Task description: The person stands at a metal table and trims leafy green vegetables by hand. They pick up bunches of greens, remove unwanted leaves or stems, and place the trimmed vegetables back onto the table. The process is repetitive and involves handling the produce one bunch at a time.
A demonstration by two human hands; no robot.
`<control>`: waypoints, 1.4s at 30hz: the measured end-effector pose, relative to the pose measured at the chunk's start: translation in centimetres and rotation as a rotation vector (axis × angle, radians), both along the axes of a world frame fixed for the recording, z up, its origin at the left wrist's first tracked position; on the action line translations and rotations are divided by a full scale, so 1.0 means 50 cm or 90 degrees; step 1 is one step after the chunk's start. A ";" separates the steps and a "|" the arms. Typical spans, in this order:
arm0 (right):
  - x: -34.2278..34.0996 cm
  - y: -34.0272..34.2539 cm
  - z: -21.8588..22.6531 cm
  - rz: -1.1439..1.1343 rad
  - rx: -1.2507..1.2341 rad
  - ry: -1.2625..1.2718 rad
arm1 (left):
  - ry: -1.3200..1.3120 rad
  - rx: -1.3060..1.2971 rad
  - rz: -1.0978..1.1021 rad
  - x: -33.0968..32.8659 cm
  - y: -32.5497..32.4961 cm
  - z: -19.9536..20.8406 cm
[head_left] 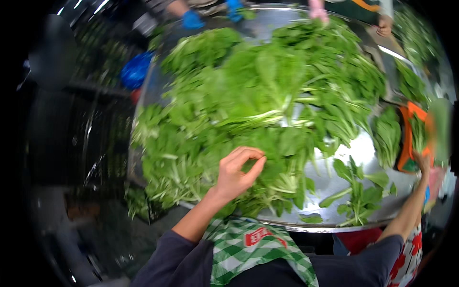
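Observation:
My left hand [239, 168] hovers over the near part of a broad heap of leafy greens [258, 76]. Its fingers curl in toward the thumb, and I see nothing between them. Far to the right, my right arm is stretched out. My right hand [422, 160] closes around the lower end of a bunch of leafy greens [417, 131] at an orange-rimmed container [405, 138]; motion blurs the fingers. A bigger bunch of greens [386, 134] lies just left of the container. Loose stalks [358, 196] are scattered on the metal table [315, 208] in front of me.
Across the table, a person wears blue gloves [193, 20]; another person's pink glove [318, 12] touches the heap. A blue bag [137, 71] sits beyond the left edge. More greens [410, 81] lie at the far right. A person in red-and-white patterned clothing [406, 258] is close on my right.

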State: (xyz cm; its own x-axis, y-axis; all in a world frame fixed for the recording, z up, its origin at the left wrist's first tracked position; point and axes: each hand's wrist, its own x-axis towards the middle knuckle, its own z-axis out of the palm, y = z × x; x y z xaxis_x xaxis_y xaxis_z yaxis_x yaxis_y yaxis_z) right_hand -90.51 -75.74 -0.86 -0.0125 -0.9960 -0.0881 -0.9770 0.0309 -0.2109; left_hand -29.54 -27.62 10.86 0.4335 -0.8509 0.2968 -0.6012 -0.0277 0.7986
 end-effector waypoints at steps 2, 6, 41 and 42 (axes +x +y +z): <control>0.011 0.044 0.016 -0.033 -0.140 0.000 | -0.074 -0.076 0.097 0.044 0.061 0.004; 0.331 0.306 0.120 0.120 -0.250 -0.297 | 0.127 -0.050 0.480 0.177 0.205 -0.047; 1.235 1.237 -0.014 0.149 0.487 -0.694 | 0.504 0.235 0.257 0.408 0.536 -0.204; 1.231 1.236 0.017 0.067 0.611 -0.826 | 0.329 0.253 0.262 0.400 0.538 -0.190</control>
